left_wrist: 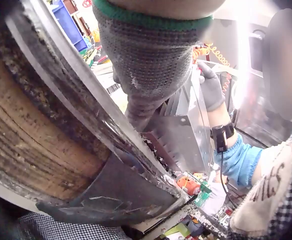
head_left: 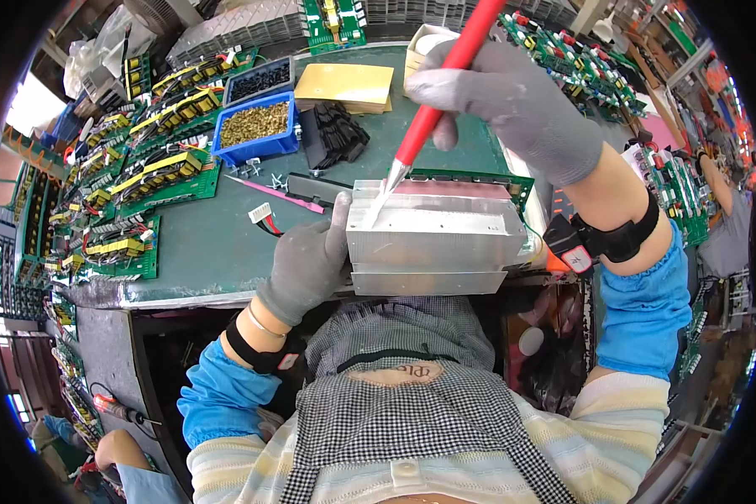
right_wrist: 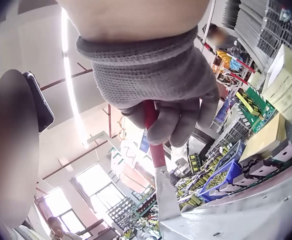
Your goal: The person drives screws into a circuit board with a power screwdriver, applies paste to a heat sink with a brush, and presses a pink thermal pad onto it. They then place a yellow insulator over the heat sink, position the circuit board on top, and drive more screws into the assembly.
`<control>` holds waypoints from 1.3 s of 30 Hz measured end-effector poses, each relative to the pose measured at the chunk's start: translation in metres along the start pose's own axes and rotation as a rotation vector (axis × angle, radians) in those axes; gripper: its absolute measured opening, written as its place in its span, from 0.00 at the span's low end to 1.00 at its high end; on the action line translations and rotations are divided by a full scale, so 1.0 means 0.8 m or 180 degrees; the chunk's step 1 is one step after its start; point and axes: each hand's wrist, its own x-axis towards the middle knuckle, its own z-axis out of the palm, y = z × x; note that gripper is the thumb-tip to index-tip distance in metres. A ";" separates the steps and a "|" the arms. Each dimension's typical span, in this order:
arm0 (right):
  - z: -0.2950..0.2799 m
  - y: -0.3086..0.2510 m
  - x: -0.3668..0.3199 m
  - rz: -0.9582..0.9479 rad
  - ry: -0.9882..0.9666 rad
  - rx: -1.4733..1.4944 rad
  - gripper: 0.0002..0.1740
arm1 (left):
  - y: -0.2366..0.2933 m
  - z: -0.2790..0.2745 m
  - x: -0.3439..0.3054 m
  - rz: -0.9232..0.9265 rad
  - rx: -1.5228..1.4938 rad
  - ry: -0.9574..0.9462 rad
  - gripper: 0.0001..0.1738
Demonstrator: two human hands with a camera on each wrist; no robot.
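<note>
My gloved right hand (head_left: 521, 105) grips the red handle of a brush (head_left: 433, 109), held at a slant. Its white-coated tip meets the upper face of a finned aluminium heat sink (head_left: 433, 252), near the left end. White paste (head_left: 470, 223) streaks that face. In the right wrist view, fingers curl round the handle above the whitened brush end (right_wrist: 166, 195). My gloved left hand (head_left: 307, 265) touches the heat sink's left end with one digit straight along it. A green circuit board (head_left: 519, 191) shows behind the heat sink.
Left of the work lie a white connector with wires (head_left: 262, 214) and a pink pointed tool (head_left: 277, 195). Behind stand a blue bin of brass-coloured parts (head_left: 256, 126), a bin of black parts (head_left: 260, 81) and yellow sheets (head_left: 344, 84). Circuit boards (head_left: 172, 172) crowd the left side.
</note>
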 end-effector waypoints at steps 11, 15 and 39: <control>-0.053 -0.010 -0.041 0.0955 0.0016 -0.0684 0.18 | 0.005 0.000 0.007 0.0122 -0.0181 0.0385 0.60; -0.077 0.006 -0.064 0.0951 0.0429 -0.0579 0.15 | 0.003 0.002 0.006 0.0125 -0.0171 0.0359 0.63; -0.240 0.062 -0.026 -0.0449 0.2165 -0.1581 0.18 | -0.015 -0.034 0.061 -0.1148 -0.1467 -0.1296 0.62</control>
